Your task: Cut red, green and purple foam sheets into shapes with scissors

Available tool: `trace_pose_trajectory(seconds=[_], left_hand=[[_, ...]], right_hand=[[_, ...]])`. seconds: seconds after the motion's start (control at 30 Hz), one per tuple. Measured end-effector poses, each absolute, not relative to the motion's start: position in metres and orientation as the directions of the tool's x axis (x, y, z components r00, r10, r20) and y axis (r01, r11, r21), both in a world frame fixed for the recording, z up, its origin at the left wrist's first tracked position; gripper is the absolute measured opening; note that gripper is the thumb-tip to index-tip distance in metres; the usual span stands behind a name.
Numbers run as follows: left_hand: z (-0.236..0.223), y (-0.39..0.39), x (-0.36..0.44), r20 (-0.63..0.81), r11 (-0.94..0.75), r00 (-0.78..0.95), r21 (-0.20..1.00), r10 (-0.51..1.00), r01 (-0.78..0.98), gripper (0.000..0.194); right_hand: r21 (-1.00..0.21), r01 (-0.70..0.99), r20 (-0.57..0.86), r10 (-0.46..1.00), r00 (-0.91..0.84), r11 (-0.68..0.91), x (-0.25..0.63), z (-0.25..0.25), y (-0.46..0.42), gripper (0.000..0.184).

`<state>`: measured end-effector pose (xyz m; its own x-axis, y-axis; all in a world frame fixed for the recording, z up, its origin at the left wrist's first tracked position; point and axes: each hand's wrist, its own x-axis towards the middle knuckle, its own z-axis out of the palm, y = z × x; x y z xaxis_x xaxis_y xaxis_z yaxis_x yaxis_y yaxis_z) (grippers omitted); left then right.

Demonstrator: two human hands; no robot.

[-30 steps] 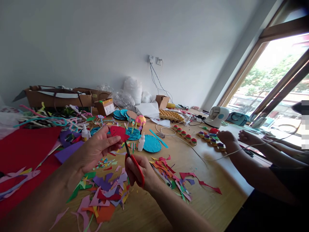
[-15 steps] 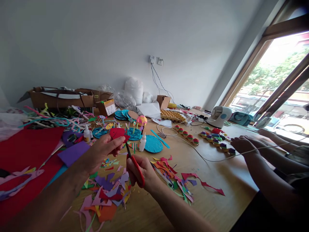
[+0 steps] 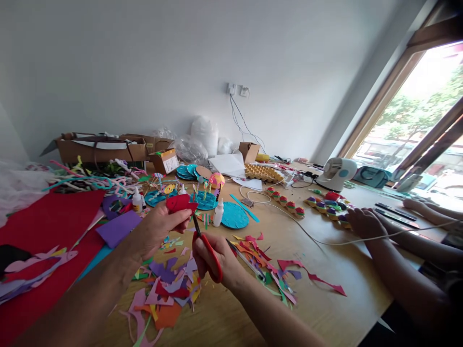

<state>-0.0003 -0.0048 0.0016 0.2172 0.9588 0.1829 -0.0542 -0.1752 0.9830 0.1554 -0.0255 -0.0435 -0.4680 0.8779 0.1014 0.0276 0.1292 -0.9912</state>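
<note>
My left hand point(image 3: 162, 226) pinches a small red paper cut-out point(image 3: 180, 203), shaped somewhat like a fish, above the table. My right hand point(image 3: 213, 255) is wrapped round the red handles of a pair of scissors point(image 3: 210, 258). The dark blades point up and touch or nearly touch the lower right edge of the red piece. Below both hands lie paper scraps point(image 3: 170, 284) in purple, pink, orange and other colours. Just beyond the hands stand a white glue bottle point(image 3: 218, 215) and a blue disc point(image 3: 234, 215).
Red sheets point(image 3: 54, 212) and a purple sheet point(image 3: 119, 227) lie at the left. Behind are pipe cleaners point(image 3: 97, 180) and cardboard boxes point(image 3: 104, 148). A white cable point(image 3: 307, 231) crosses the right side, near another person's hands point(image 3: 365, 222) and painted egg-carton strips point(image 3: 287, 202).
The whole view has shifted slightly, so things appear farther right. My hands keep their grips on the red paper and scissors. The other person's far hand has moved apart, uncovering dark strips.
</note>
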Motion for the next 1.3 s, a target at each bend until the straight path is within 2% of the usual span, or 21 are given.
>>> trace_pose_trajectory(seconds=[0.4, 0.63, 1.03, 1.3], left_hand=[[0.004, -0.006, 0.0, 0.146, -0.124, 0.258, 0.987, 0.955, -0.102, 0.013], [0.008, -0.007, -0.003, 0.069, -0.049, 0.245, 0.995, 0.967, -0.085, 0.014], [0.012, -0.007, -0.004, 0.059, -0.046, 0.25, 0.997, 0.966, -0.059, 0.016], [0.014, -0.008, -0.005, 0.071, -0.071, 0.253, 0.997, 0.965, -0.009, 0.017]], right_hand=[[-0.989, 0.049, 0.098, 0.879, -0.467, 0.137, 0.156, -0.04, -0.027, 0.049], [-0.994, 0.046, 0.069, 0.89, -0.451, 0.1, 0.155, -0.037, -0.029, 0.046], [-0.982, 0.107, 0.096, 0.903, -0.419, 0.154, 0.157, -0.045, -0.024, 0.04], [-0.984, 0.122, 0.066, 0.906, -0.417, 0.128, 0.156, -0.042, -0.025, 0.042]])
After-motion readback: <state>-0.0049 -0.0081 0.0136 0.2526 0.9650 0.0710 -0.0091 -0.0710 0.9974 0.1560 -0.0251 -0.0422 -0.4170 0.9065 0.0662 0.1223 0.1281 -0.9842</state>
